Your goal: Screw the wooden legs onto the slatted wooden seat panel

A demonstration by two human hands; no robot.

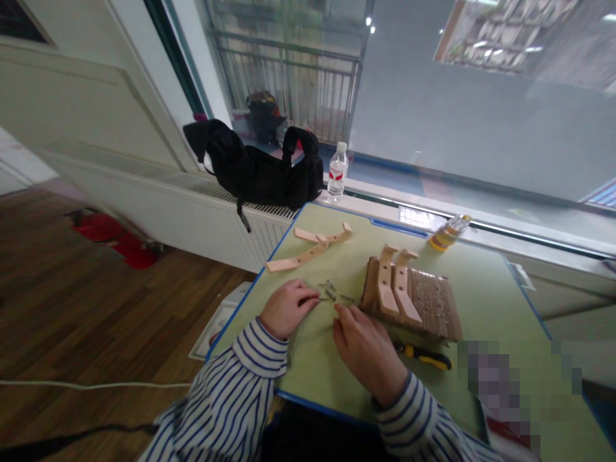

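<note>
My left hand [287,308] rests on the green table [481,295] with its fingers curled, pinching at a small clear plastic bag of metal parts [332,292]. My right hand [368,350] lies just right of it, fingertips pressed together at the same bag. Both sleeves are blue-and-white striped. Right beside my right hand stands a wooden slatted piece [414,298] with two curved wooden arms on it. Farther back on the table lie loose curved wooden strips [310,247].
A yellow-and-black screwdriver [426,356] lies by my right wrist. A small bottle of yellowish liquid [448,232] lies at the table's far edge. A black bag [260,170] and a water bottle [337,172] sit on the window ledge. Wooden floor lies to the left.
</note>
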